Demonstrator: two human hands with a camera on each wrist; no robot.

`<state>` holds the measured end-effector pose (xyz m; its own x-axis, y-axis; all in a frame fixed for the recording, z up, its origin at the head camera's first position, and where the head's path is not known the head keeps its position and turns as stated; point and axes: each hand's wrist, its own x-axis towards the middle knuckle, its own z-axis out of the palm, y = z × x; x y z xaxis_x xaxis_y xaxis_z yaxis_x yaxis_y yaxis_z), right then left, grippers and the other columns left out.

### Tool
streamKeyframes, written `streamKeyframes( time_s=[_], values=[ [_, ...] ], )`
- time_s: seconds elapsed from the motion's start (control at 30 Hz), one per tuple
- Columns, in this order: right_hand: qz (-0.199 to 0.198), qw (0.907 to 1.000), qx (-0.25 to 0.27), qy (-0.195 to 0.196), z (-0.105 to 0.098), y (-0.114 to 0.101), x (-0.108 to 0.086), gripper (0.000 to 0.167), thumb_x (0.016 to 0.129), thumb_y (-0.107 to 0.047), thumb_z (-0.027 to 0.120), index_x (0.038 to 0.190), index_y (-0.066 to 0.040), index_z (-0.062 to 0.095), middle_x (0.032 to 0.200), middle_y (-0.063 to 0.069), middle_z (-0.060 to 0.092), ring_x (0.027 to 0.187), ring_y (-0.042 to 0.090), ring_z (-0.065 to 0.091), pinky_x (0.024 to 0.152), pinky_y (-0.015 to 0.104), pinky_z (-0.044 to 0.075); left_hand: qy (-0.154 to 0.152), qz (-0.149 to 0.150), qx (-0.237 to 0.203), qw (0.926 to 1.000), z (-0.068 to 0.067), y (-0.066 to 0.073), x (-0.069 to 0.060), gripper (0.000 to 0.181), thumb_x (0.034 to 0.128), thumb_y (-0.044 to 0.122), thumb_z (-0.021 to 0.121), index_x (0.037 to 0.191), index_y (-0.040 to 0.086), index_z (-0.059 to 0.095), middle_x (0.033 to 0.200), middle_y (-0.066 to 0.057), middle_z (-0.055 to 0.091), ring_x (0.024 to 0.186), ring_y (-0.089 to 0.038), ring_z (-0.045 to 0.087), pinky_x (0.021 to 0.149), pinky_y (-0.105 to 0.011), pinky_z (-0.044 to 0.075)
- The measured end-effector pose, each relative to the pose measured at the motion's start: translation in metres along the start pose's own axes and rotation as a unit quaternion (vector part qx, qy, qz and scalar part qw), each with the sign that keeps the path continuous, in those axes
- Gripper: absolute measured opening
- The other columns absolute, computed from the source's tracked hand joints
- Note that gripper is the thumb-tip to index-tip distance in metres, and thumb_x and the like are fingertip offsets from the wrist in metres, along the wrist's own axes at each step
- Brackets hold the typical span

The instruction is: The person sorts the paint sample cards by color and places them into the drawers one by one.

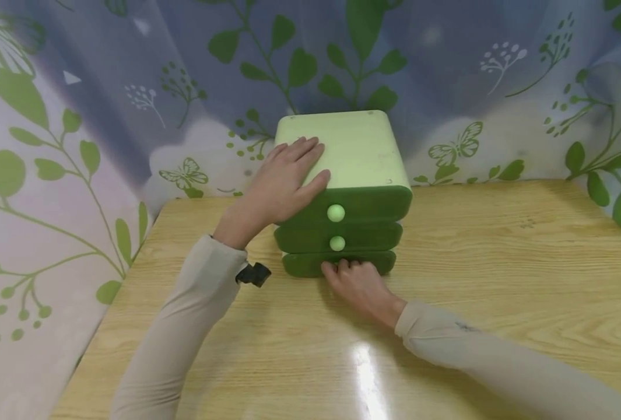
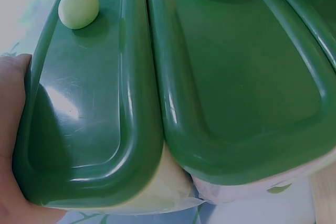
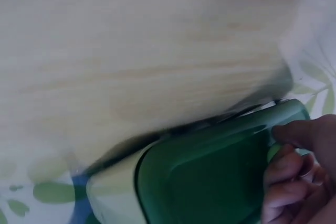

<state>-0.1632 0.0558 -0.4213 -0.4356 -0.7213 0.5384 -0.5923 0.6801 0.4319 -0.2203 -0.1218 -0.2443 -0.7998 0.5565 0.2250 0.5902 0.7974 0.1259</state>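
Observation:
A small drawer cabinet (image 1: 365,151) with a pale green top and three dark green drawer fronts stands on the table. My left hand (image 1: 284,181) rests on its top at the left front, fingers straight and spread over the surface. At the lowest drawer (image 1: 302,265), my right hand (image 1: 360,289) pinches the round knob (image 3: 274,152) between thumb and curled fingers; the right wrist view shows a bit of that knob. The top knob (image 1: 336,213) and middle knob (image 1: 337,243) are free. All three drawers look pushed in.
The cabinet sits near the back of a wooden table (image 1: 499,262). Behind and to the left hangs a cloth (image 1: 446,58) printed with leaves and butterflies. A small black piece (image 1: 254,274) is attached at the left sleeve cuff.

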Motion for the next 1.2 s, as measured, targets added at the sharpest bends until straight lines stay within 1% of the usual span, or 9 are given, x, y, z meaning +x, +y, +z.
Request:
streamKeyframes(
  time_s=[0.2, 0.27, 0.3, 0.33, 0.47, 0.53, 0.6, 0.83, 1.2],
  values=[
    [0.065, 0.9953, 0.060, -0.039, -0.003, -0.003, 0.002, 0.020, 0.083, -0.007, 0.068, 0.087, -0.007, 0.048, 0.059, 0.004, 0.048, 0.046, 0.017, 0.050, 0.032, 0.029, 0.038, 0.009, 0.001, -0.005, 0.9999, 0.001, -0.003, 0.002, 0.061, 0.1033, 0.044, 0.032, 0.150, 0.005, 0.033, 0.156, -0.012, 0.028, 0.146, -0.028, 0.019, 0.118, -0.043, 0.012],
    [0.147, 0.9649, 0.197, -0.093, -0.015, -0.006, 0.004, 0.017, 0.087, -0.010, 0.068, 0.087, -0.007, 0.051, 0.062, 0.003, 0.051, 0.050, 0.016, 0.052, 0.037, 0.029, 0.041, 0.009, 0.000, -0.005, 1.0000, 0.001, -0.003, 0.001, 0.061, 0.1033, 0.045, 0.032, 0.151, 0.006, 0.033, 0.156, -0.012, 0.028, 0.146, -0.028, 0.019, 0.118, -0.044, 0.012],
    [0.204, 0.9250, 0.295, -0.125, -0.021, -0.007, 0.004, 0.016, 0.088, -0.011, 0.068, 0.086, -0.006, 0.053, 0.065, 0.004, 0.053, 0.051, 0.016, 0.054, 0.038, 0.029, 0.044, 0.007, 0.000, -0.004, 1.0000, 0.001, -0.003, 0.001, 0.061, 0.1033, 0.045, 0.031, 0.151, 0.006, 0.032, 0.157, -0.012, 0.027, 0.146, -0.028, 0.019, 0.118, -0.044, 0.012],
    [0.267, 0.8576, 0.414, -0.148, -0.028, -0.009, 0.005, 0.014, 0.089, -0.011, 0.067, 0.088, -0.004, 0.055, 0.070, 0.005, 0.056, 0.055, 0.017, 0.056, 0.043, 0.030, 0.048, 0.006, -0.001, -0.005, 1.0000, 0.001, -0.003, 0.001, 0.062, 0.1033, 0.045, 0.031, 0.151, 0.006, 0.032, 0.157, -0.012, 0.027, 0.146, -0.028, 0.018, 0.118, -0.044, 0.011],
    [0.496, 0.4704, 0.718, -0.127, -0.044, -0.013, 0.004, 0.016, 0.094, -0.002, 0.055, 0.104, 0.010, 0.056, 0.085, 0.010, 0.060, 0.070, 0.015, 0.062, 0.073, 0.033, 0.058, 0.004, -0.006, -0.005, 1.0000, -0.001, -0.002, -0.001, 0.061, 0.1032, 0.044, 0.031, 0.151, 0.006, 0.031, 0.157, -0.012, 0.026, 0.146, -0.028, 0.018, 0.118, -0.044, 0.011],
    [0.551, 0.3375, 0.757, -0.094, -0.045, -0.014, 0.003, 0.022, 0.096, 0.001, 0.048, 0.112, 0.016, 0.051, 0.091, 0.013, 0.059, 0.078, 0.016, 0.061, 0.085, 0.037, 0.056, 0.002, -0.007, -0.003, 1.0000, -0.002, -0.002, -0.002, 0.061, 0.1033, 0.044, 0.031, 0.151, 0.005, 0.031, 0.157, -0.012, 0.026, 0.146, -0.028, 0.018, 0.118, -0.044, 0.011],
    [0.574, 0.2782, 0.768, -0.061, -0.042, -0.016, 0.003, 0.024, 0.098, 0.001, 0.044, 0.116, 0.015, 0.047, 0.094, 0.014, 0.057, 0.084, 0.018, 0.061, 0.091, 0.039, 0.052, -0.001, -0.008, -0.001, 1.0000, -0.002, -0.002, -0.002, 0.062, 0.1032, 0.044, 0.031, 0.151, 0.005, 0.031, 0.157, -0.012, 0.026, 0.146, -0.028, 0.018, 0.118, -0.044, 0.011],
    [0.593, 0.1346, 0.793, 0.040, -0.032, -0.014, 0.009, 0.040, 0.104, -0.005, 0.032, 0.139, 0.012, 0.027, 0.127, 0.026, 0.041, 0.131, 0.038, 0.040, 0.106, 0.040, 0.040, -0.002, -0.007, 0.002, 1.0000, -0.001, 0.000, -0.003, 0.062, 0.1033, 0.046, 0.030, 0.151, 0.006, 0.031, 0.157, -0.012, 0.025, 0.146, -0.027, 0.017, 0.118, -0.043, 0.010],
    [0.585, -0.1046, 0.787, 0.166, -0.038, -0.019, 0.017, 0.047, 0.106, -0.018, 0.029, 0.146, 0.004, 0.019, 0.144, 0.024, 0.026, 0.140, 0.033, 0.028, 0.109, 0.034, 0.036, 0.003, -0.002, 0.003, 1.0000, 0.001, 0.001, -0.001, 0.062, 0.1035, 0.045, 0.030, 0.151, 0.006, 0.032, 0.157, -0.012, 0.026, 0.146, -0.028, 0.018, 0.119, -0.042, 0.010]
  ],
)
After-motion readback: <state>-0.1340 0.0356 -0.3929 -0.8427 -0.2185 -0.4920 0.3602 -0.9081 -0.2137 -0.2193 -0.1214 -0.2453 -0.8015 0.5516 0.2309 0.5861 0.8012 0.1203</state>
